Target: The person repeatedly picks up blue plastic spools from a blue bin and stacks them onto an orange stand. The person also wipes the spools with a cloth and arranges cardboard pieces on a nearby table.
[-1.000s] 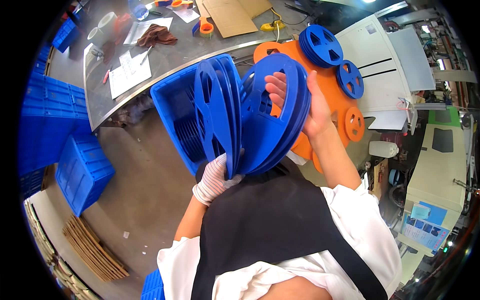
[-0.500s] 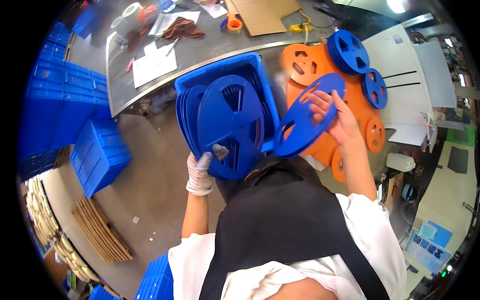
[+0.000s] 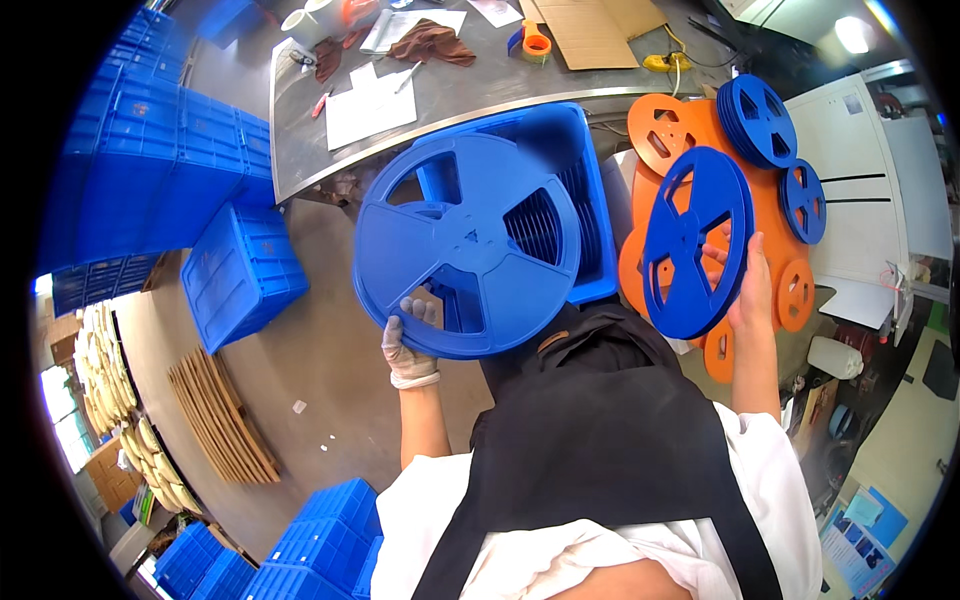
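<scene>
My left hand point(image 3: 408, 345), in a pale glove, grips the lower left edge of a large blue reel disc point(image 3: 470, 237) with cut-out windows. This disc is tilted face-up in front of a blue crate point(image 3: 603, 270), where several more discs point(image 3: 578, 215) stand on edge. On the right, my bare right hand point(image 3: 750, 292) holds another blue reel point(image 3: 693, 235) by its right edge, with fingers showing through a window. That reel is tilted above the orange discs. Whether either hand holds more than one disc I cannot tell.
Beyond the crate is a metal table point(image 3: 300, 170) with paper, a brown cloth point(image 3: 432, 44), a tape roll point(image 3: 535, 42) and cardboard point(image 3: 590, 35). Orange reels point(image 3: 662, 130) and a stack of blue reels point(image 3: 760, 120) lie right. Blue bins point(image 3: 240, 275) stand left.
The left disc has come away from the discs in the crate and turned flatter, face-up. My right hand has moved right and lower, turning its reel more face-on. The view has shifted left.
</scene>
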Demonstrator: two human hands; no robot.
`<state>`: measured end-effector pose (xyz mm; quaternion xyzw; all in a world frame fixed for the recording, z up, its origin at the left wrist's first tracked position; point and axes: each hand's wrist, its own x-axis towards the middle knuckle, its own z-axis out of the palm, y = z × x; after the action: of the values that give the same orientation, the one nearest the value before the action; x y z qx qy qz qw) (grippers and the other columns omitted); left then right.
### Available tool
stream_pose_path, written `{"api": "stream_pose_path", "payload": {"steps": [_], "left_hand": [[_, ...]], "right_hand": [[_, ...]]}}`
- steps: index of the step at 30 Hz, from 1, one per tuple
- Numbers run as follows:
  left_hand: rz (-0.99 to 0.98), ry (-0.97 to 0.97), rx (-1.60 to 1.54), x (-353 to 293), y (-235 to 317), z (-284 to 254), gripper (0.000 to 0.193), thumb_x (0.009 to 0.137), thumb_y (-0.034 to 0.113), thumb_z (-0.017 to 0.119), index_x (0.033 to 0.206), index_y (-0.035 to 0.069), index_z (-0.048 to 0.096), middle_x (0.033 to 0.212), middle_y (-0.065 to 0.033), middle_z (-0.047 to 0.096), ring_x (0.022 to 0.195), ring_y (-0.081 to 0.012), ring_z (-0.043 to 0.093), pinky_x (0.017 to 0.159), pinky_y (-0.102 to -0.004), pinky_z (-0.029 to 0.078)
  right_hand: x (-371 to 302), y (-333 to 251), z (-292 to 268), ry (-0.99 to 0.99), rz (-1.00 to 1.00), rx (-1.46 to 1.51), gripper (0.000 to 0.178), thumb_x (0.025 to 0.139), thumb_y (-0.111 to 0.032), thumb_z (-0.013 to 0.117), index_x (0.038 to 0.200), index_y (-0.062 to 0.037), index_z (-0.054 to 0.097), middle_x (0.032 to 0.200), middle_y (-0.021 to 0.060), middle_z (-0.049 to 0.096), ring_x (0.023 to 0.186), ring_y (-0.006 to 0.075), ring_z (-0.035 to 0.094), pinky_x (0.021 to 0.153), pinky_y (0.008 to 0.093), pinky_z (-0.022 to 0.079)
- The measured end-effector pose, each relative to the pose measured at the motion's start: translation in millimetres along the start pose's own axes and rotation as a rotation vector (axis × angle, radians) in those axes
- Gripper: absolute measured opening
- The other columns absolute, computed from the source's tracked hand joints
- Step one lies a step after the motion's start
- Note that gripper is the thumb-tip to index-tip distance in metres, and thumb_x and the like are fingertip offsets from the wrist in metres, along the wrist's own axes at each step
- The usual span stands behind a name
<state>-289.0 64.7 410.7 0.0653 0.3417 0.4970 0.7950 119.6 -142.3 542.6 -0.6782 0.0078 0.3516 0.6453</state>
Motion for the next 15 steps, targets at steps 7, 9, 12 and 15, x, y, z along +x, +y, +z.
{"api": "stream_pose_path", "payload": {"steps": [7,9,12,15], "left_hand": [[-0.135,-0.188,-0.136,10,0,-21,0.041,0.084,0.015,0.065,0.117,-0.006,0.052,0.115,-0.0166,0.059,0.108,-0.0289,0.059,0.107,-0.0452,0.043],[-0.078,-0.094,0.007,6,3,-22,0.037,0.086,0.010,0.064,0.118,-0.007,0.052,0.113,-0.0140,0.062,0.109,-0.0306,0.062,0.105,-0.0477,0.046],[0.003,-0.137,0.130,1,0,-2,0.033,0.087,0.010,0.064,0.115,-0.007,0.056,0.107,-0.0128,0.065,0.105,-0.0301,0.064,0.103,-0.0487,0.047],[0.027,-0.199,0.211,1,1,2,0.032,0.087,0.010,0.064,0.113,-0.007,0.058,0.109,-0.0131,0.065,0.102,-0.0290,0.065,0.102,-0.0482,0.049]], "right_hand": [[11,4,-33,0.036,-0.219,0.242,0.057,0.101,-0.052,0.038,0.124,-0.0030,0.056,0.124,0.0128,0.062,0.075,0.0177,0.066,0.064,0.0309,0.054],[18,8,-48,0.017,-0.215,0.386,0.052,0.101,-0.050,0.040,0.116,-0.0038,0.059,0.121,0.0136,0.063,0.066,0.0156,0.062,0.059,0.0292,0.052],[18,13,-60,-0.046,-0.165,0.618,0.041,0.100,-0.040,0.046,0.111,-0.0030,0.060,0.120,0.0134,0.062,0.064,0.0139,0.059,0.057,0.0279,0.051],[15,16,-57,-0.100,-0.132,0.760,0.034,0.099,-0.031,0.049,0.110,-0.0016,0.060,0.120,0.0133,0.061,0.064,0.0136,0.059,0.057,0.0272,0.051]]}}
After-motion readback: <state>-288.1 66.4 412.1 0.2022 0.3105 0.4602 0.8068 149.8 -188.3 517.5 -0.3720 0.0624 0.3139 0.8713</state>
